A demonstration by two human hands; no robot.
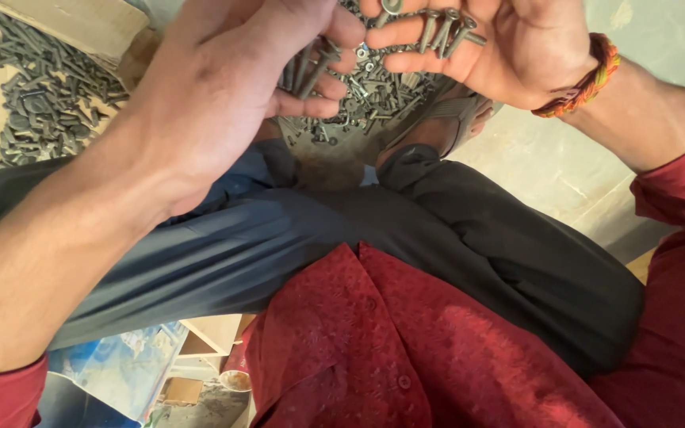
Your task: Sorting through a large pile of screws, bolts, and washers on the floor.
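Several grey bolts (445, 32) lie across the fingers of the right hand (485, 43), at the far edge of the view, right of centre. That hand is turned palm up, its fingers together and slightly curled, so the bolts rest on them rather than being gripped tight. A braided orange and red wristband (584, 83) circles the wrist just to the right.

Just left of it, the left hand (223, 79) has its back to the camera. Its thumb and fingers are pinched together on a few more bolts (311, 71), whose shanks stick out between the fingertips. The two hands are close, nearly touching at the fingertips.

Below and beyond both hands a heap of loose bolts and nuts (366, 99) lies on the floor. A sandalled foot (445, 123) rests at the heap's right edge. A second spread of bolts (41, 95) sits on a piece of cardboard (81, 24) at the far left, well apart from the hands.

Nearer, dark trousers (438, 238) cover the person's folded legs across the middle of the view, and a red shirt (406, 349) fills the near centre and right. Pale concrete floor (596, 182) shows at the right.
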